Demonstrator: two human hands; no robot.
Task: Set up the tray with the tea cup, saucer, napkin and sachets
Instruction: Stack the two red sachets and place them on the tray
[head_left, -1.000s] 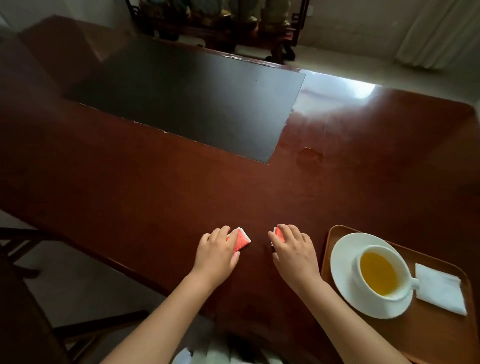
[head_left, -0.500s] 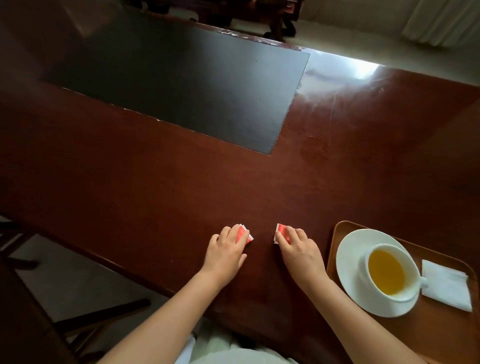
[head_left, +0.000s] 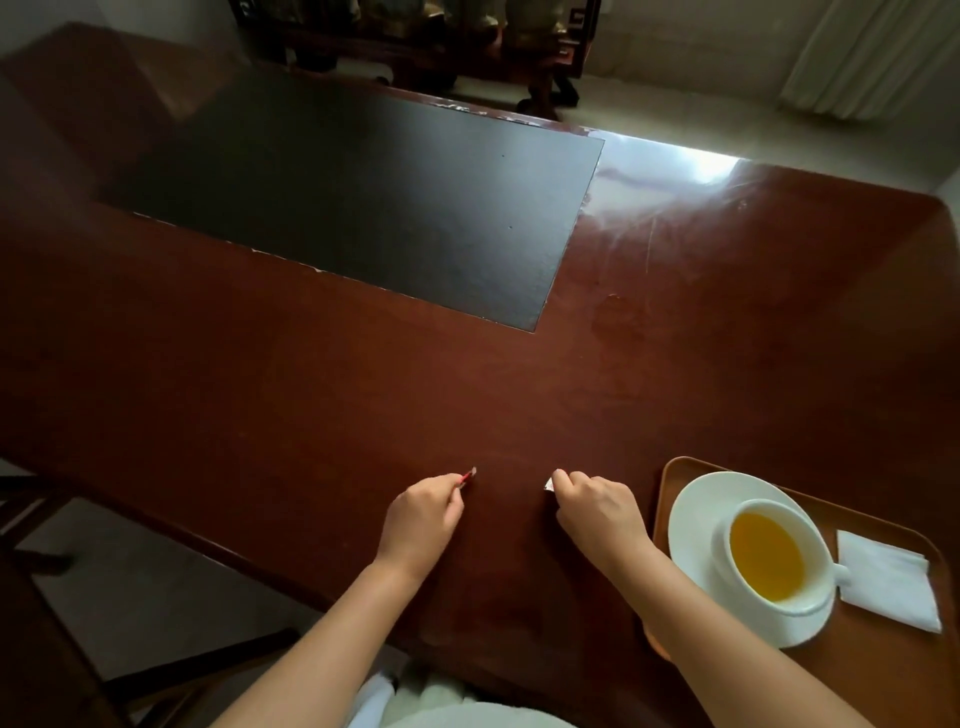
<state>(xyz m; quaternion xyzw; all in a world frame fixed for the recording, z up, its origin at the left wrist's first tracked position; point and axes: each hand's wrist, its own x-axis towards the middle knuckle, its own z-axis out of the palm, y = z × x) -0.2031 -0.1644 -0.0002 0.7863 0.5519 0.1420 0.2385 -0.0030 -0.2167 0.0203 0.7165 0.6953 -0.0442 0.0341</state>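
A brown tray sits at the table's near right. On it stand a white saucer with a white tea cup of yellow tea, and to the right a folded white napkin. My left hand pinches a red sachet by its edge, lifted off the table. My right hand pinches a second sachet, of which only a pale corner shows. Both hands are left of the tray.
The dark red wooden table has a black inlay panel across its far middle. A dark chair stands at the near left below the table edge. Dark furniture and a curtain lie beyond the table.
Both hands have closed on the sachets and raised them from flat on the table to held edge-on. The view has shifted a little.
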